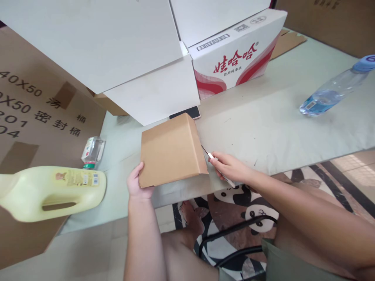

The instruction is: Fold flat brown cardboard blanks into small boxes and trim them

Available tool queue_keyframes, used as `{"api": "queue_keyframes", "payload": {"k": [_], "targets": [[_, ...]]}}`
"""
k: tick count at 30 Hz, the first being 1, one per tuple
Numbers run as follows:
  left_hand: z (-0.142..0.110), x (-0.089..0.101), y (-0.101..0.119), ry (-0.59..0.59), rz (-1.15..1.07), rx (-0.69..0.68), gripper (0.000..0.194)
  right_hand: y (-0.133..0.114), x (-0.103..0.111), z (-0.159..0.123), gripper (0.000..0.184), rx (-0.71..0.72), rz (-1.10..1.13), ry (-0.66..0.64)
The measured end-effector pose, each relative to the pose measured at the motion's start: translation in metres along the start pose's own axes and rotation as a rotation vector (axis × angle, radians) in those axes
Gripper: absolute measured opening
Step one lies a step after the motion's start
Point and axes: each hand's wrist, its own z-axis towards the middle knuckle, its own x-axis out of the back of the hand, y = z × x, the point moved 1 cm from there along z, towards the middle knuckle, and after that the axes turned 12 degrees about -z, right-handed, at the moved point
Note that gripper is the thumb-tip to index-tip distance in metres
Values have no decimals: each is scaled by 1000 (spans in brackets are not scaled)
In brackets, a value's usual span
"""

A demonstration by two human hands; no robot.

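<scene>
A brown cardboard box (165, 150), or a folded piece of one, is tilted over the front edge of the cloth-covered table. My left hand (138, 181) grips its lower left corner, thumb on the face and the other fingers hidden underneath. In my right hand (228, 166) is a utility knife (211, 155) with a white handle, its thin dark blade pointing at the cardboard's right edge. Whether the blade touches the cardboard I cannot tell. Behind the cardboard lies a phone (193, 112), partly covered by it.
White boxes (158, 89) are stacked at the back, beside a red-and-white carton (234, 64). A clear water bottle (331, 89) is at the right. At the left are a pale yellow jug (73, 187), a small clear bottle (93, 150) and a large brown carton (38, 109).
</scene>
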Motion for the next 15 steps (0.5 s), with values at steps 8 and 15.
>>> {"api": "queue_keyframes", "payload": {"k": [8, 15], "targets": [[0, -3, -1, 24, -1, -10, 22, 1, 0, 1, 24, -2, 12, 4], [-1, -3, -1, 30, -13, 2, 20, 0, 0, 0, 22, 4, 13, 1]]}}
